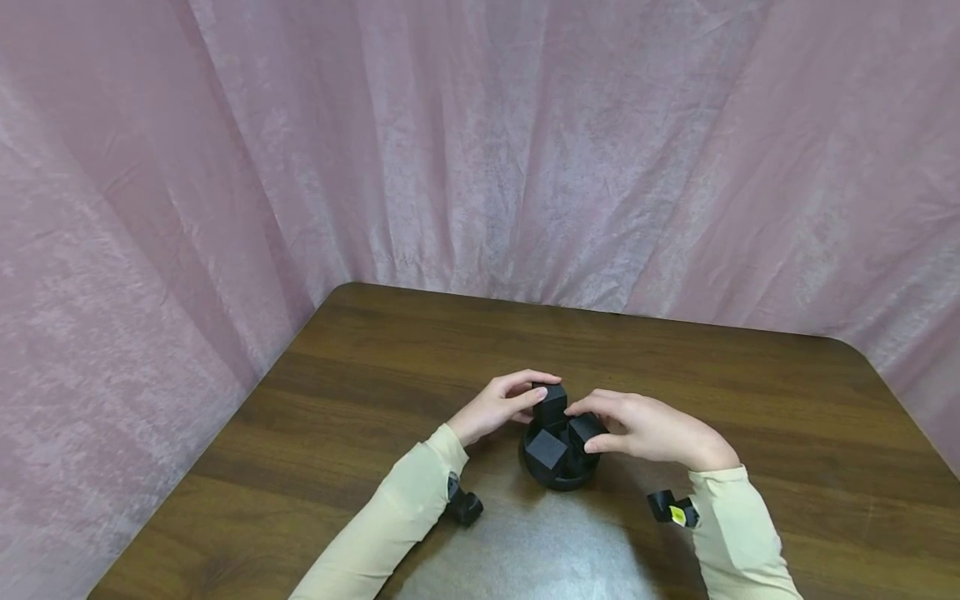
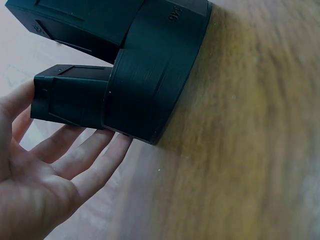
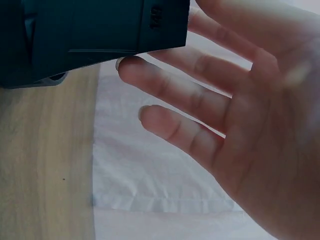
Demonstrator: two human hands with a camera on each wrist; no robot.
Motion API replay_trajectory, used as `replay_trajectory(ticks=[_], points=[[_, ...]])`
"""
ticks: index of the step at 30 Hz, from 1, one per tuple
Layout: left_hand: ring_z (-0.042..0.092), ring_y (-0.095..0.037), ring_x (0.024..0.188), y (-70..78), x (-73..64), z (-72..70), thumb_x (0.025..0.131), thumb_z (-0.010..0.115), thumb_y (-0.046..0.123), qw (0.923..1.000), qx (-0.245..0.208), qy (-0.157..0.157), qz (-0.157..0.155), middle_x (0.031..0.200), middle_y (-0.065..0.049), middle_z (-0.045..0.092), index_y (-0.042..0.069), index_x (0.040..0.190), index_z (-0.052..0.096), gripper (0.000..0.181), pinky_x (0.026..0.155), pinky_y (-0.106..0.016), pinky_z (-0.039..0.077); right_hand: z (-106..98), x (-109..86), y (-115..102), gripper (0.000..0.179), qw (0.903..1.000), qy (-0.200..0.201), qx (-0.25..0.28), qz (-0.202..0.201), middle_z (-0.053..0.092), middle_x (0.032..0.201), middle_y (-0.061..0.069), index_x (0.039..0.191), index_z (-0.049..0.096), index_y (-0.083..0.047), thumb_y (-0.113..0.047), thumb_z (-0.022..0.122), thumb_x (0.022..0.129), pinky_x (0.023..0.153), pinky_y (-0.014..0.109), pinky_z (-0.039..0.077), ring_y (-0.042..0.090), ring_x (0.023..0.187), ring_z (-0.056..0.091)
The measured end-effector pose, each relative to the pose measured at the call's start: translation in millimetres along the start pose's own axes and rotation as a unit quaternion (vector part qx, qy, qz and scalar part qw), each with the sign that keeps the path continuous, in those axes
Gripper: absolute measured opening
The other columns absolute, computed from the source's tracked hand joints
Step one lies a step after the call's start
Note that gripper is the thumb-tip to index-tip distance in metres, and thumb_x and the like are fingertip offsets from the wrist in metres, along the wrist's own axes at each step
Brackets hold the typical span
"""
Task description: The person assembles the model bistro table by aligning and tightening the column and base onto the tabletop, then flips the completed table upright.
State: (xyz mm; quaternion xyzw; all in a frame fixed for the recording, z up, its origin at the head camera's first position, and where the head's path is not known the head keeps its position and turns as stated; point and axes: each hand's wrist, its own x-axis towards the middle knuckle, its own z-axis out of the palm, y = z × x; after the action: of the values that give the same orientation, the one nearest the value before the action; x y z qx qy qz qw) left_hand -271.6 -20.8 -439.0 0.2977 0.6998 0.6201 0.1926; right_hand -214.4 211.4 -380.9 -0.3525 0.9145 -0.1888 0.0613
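A round black base point(image 1: 557, 482) stands on the table with three black angular blocks rising from it. With thumb and fingers my left hand point(image 1: 501, 407) holds the back block point(image 1: 551, 406) near its top. In the left wrist view its fingers point(image 2: 95, 160) lie along that block point(image 2: 70, 100) and reach the base's side point(image 2: 145, 85). The right hand point(image 1: 641, 425) grips the right block point(image 1: 585, 428) between thumb and fingertips. In the right wrist view that block point(image 3: 110, 30) carries raised digits, and the lower fingers spread beneath it. No hand touches the front-left block point(image 1: 546, 450).
The brown wooden table point(image 1: 375, 367) has rounded far corners, and a pink curtain point(image 1: 487, 150) hangs behind it and along its left side. A small black camera is strapped to each wrist, the left one point(image 1: 467, 507) and the right one point(image 1: 671, 508).
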Motion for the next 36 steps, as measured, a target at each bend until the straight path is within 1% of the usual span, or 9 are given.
replay_trajectory(ticks=[4, 9, 13, 17, 20, 22, 26, 29, 36], points=[[0.061, -0.025, 0.098, 0.3, 0.4, 0.0, 0.092, 0.049, 0.021, 1.0000, 0.000, 0.000, -0.001, 0.117, -0.012, 0.057, 0.019, 0.124, 0.053, 0.032, 0.081, -0.045, 0.049, 2.5, 1.8, -1.5, 0.042, 0.9994, 0.020, -0.028, 0.004, 0.050, 0.092, -0.013, 0.119, 0.055, -0.022, -0.041, 0.060, 0.082, 0.058, 0.016, 0.037, -0.002, 0.060, 0.041], [0.060, -0.019, 0.100, 0.3, 0.2, -0.4, 0.092, 0.049, 0.022, 1.0000, 0.002, 0.001, -0.002, 0.117, -0.011, 0.057, 0.020, 0.123, 0.053, 0.031, 0.081, -0.045, 0.049, 8.4, 6.8, -5.5, 0.038, 0.9917, 0.069, -0.108, 0.016, 0.046, 0.077, -0.014, 0.114, 0.057, -0.029, -0.051, 0.054, 0.083, 0.052, 0.017, 0.033, -0.004, 0.052, 0.037], [0.060, -0.018, 0.100, 0.3, -0.2, -0.2, 0.092, 0.049, 0.021, 1.0000, -0.005, -0.001, 0.002, 0.118, -0.011, 0.056, 0.018, 0.124, 0.053, 0.032, 0.081, -0.045, 0.049, 12.8, 11.4, -7.7, 0.028, 0.9819, 0.108, -0.154, 0.025, 0.052, 0.078, -0.014, 0.105, 0.061, -0.030, -0.047, 0.055, 0.084, 0.055, 0.020, 0.036, -0.001, 0.054, 0.041], [0.060, -0.018, 0.100, 0.9, -0.3, 0.0, 0.092, 0.049, 0.020, 1.0000, -0.008, -0.001, 0.004, 0.117, -0.012, 0.057, 0.016, 0.124, 0.052, 0.033, 0.081, -0.046, 0.049, 14.9, 15.0, -7.7, 0.018, 0.9757, 0.124, -0.173, 0.051, 0.056, 0.077, -0.012, 0.092, 0.060, -0.029, -0.044, 0.055, 0.085, 0.053, 0.023, 0.037, 0.002, 0.053, 0.044], [0.060, -0.018, 0.100, 1.9, -0.1, 0.1, 0.092, 0.049, 0.020, 1.0000, -0.004, -0.002, 0.003, 0.117, -0.012, 0.057, 0.014, 0.125, 0.051, 0.034, 0.081, -0.045, 0.049, 13.9, 15.3, -7.2, 0.016, 0.9750, 0.124, -0.169, 0.074, 0.057, 0.078, -0.013, 0.089, 0.059, -0.029, -0.043, 0.053, 0.086, 0.054, 0.024, 0.039, 0.001, 0.057, 0.049], [0.059, -0.017, 0.101, 2.7, 0.2, 0.2, 0.092, 0.049, 0.020, 1.0000, -0.002, -0.004, 0.003, 0.118, -0.012, 0.057, 0.014, 0.126, 0.051, 0.034, 0.081, -0.045, 0.049, 12.1, 14.2, -6.3, 0.016, 0.9786, 0.122, -0.146, 0.079, 0.058, 0.085, -0.014, 0.093, 0.059, -0.029, -0.042, 0.050, 0.088, 0.059, 0.026, 0.043, 0.001, 0.067, 0.053], [0.059, -0.018, 0.101, 3.5, 0.2, 0.1, 0.093, 0.048, 0.020, 1.0000, -0.003, -0.005, 0.002, 0.119, -0.012, 0.056, 0.014, 0.126, 0.051, 0.034, 0.081, -0.045, 0.049, 5.5, 8.9, -4.8, 0.021, 0.9909, 0.093, -0.074, 0.064, 0.055, 0.104, -0.014, 0.110, 0.056, -0.029, -0.034, 0.048, 0.092, 0.075, 0.033, 0.047, 0.005, 0.093, 0.055], [0.060, -0.018, 0.100, 3.4, 0.1, -0.7, 0.093, 0.048, 0.021, 1.0000, -0.002, -0.005, 0.002, 0.119, -0.012, 0.056, 0.016, 0.125, 0.051, 0.033, 0.081, -0.045, 0.049, 0.3, 4.2, -3.7, 0.028, 0.9958, 0.064, -0.047, 0.046, 0.052, 0.113, -0.015, 0.117, 0.052, -0.029, -0.027, 0.052, 0.090, 0.082, 0.035, 0.046, 0.007, 0.105, 0.053], [0.058, -0.020, 0.104, 2.5, 0.4, -2.1, 0.092, 0.049, 0.023, 1.0000, 0.003, -0.003, -0.004, 0.120, -0.009, 0.056, 0.020, 0.124, 0.053, 0.032, 0.081, -0.044, 0.049, -6.3, -4.3, 1.8, 0.040, 0.9953, 0.056, -0.063, 0.048, 0.054, 0.111, -0.011, 0.119, 0.051, -0.026, -0.019, 0.062, 0.081, 0.076, 0.031, 0.046, 0.008, 0.096, 0.055]])
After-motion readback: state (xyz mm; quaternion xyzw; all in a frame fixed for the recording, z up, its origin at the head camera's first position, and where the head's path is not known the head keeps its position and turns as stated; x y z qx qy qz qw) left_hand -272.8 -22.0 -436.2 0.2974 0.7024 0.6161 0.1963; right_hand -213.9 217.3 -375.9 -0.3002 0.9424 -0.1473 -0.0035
